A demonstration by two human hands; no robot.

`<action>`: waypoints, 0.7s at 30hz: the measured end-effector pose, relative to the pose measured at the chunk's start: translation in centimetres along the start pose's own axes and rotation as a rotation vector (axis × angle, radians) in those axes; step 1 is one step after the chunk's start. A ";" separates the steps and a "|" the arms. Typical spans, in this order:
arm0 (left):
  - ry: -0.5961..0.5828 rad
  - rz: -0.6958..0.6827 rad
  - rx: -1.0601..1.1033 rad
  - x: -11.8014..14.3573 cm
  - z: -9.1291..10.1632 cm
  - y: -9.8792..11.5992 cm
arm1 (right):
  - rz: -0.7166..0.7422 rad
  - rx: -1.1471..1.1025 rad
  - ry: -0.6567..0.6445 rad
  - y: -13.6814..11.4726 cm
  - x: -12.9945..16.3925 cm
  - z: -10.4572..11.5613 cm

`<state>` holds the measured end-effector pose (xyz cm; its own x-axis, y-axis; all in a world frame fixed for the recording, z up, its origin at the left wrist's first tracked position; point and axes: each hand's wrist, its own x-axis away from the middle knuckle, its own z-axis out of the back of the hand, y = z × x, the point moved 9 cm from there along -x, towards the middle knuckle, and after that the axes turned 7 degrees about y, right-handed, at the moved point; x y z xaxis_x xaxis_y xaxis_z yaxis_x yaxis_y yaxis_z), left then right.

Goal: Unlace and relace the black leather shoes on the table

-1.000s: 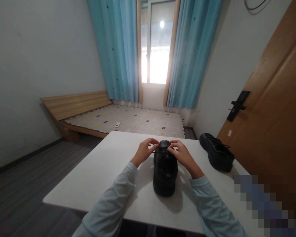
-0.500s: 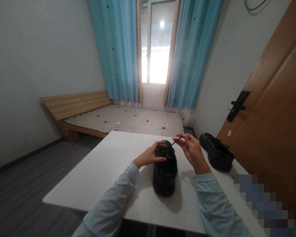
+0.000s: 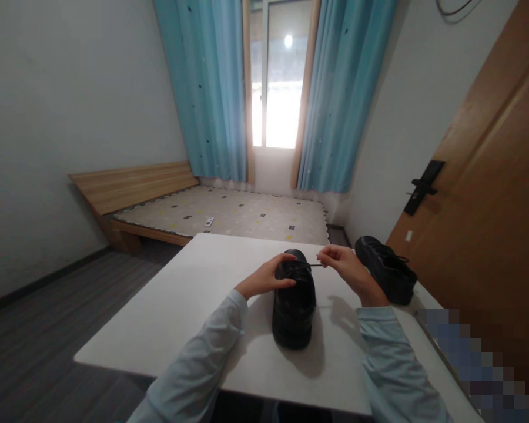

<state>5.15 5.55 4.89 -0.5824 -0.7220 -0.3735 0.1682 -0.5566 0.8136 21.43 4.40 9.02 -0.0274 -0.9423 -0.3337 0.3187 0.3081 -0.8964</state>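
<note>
A black lace-up shoe [image 3: 293, 320] stands on the white table [image 3: 171, 311], its toe pointing away from me and its heel near me. My left hand [image 3: 268, 276] grips the shoe's left side around the lacing, thumb toward the opening and fingers over the front. To the right of the shoe, my right hand [image 3: 341, 264] pinches a dark shoelace [image 3: 316, 265], which runs taut and nearly level from the lacing to my fingertips. A second black shoe [image 3: 385, 270] lies farther right, partly behind my right hand and forearm.
Past the table is a bed [image 3: 238, 214] with a patterned mattress cover and a small white remote [image 3: 209, 222] on it. A wooden door [image 3: 480, 194] with a black handle stands at the right. Blue curtains [image 3: 216, 94] hang beside the window.
My right hand has moved slightly right and down, its fingers now more closed. The lace has gone from slanting upward to nearly level. My left hand stays on the shoe.
</note>
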 end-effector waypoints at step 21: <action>0.106 -0.259 -0.279 0.6 -0.3 4.3 | -0.017 0.114 -0.166 0.8 0.7 -1.5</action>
<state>5.82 2.62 8.01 -0.5514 -0.5728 -0.6065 0.2445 -0.8060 0.5390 20.27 4.21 7.65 0.1202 -0.9588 -0.2575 0.4252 0.2841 -0.8594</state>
